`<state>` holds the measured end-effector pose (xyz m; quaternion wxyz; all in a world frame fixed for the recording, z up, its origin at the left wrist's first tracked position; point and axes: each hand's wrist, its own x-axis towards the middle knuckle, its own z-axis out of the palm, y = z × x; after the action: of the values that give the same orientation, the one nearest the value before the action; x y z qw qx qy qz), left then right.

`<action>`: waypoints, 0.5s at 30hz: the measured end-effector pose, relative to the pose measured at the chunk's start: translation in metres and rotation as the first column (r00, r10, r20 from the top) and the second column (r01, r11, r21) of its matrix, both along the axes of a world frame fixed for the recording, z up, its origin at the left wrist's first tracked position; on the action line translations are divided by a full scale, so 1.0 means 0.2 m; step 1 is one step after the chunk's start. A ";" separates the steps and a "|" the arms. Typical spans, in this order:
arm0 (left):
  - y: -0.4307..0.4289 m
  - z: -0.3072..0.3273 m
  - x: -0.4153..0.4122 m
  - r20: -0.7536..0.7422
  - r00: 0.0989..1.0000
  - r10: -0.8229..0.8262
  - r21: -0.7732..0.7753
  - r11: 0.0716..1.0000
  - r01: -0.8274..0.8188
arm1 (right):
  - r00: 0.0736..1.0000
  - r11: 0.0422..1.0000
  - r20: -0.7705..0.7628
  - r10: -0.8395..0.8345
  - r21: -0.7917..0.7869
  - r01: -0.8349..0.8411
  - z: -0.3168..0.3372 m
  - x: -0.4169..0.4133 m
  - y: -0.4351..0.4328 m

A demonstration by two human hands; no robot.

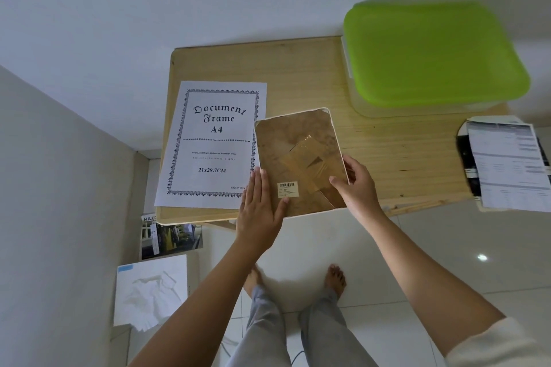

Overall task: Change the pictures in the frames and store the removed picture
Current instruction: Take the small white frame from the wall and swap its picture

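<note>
While face-down, frame (286,140); front unseen

Frame back-up, and plenty out of sight here

The picture frame (298,140) at the near edge of the table (387,143) shows only its backboard, front hidden. The left hand (259,214) lies flat over its near left corner and over the end of "MADE IN CHIN" on the A4 sheet (211,140), whose right margin runs under the frame. The right hand (357,185) grips the frame's right edge, fingertips tucked behind. The print on the barcode label (288,189) is too small to read. At the table's right edge, blurred papers (507,164) run off the picture.
</note>
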<state>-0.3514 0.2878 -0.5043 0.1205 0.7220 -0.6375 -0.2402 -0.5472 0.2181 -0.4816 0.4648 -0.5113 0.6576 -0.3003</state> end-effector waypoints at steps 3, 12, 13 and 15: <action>0.00 -0.01 0.00 -0.010 1.000 -0.002 -0.009 1.000 0.001 | 0.994 1.000 0.103 0.027 0.013 -0.028 -0.01 -0.01 0.02; -0.02 0.04 0.00 -0.060 0.998 0.018 -0.001 1.000 -0.018 | 0.963 0.997 0.265 -0.042 -0.053 0.058 0.04 0.03 0.01; -0.02 0.05 0.00 -0.073 0.997 0.027 -0.001 1.000 -0.027 | 0.965 0.997 0.262 -0.027 -0.068 0.046 0.05 0.04 0.01; -0.03 0.07 -0.01 -0.119 0.991 0.056 0.006 0.998 -0.056 | 0.960 0.995 0.279 0.001 -0.100 0.028 0.09 0.04 0.00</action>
<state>-0.3528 0.2821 -0.4906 0.1639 0.7242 -0.6085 -0.2800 -0.5393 0.2176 -0.4645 0.5239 -0.4826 0.5727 -0.4057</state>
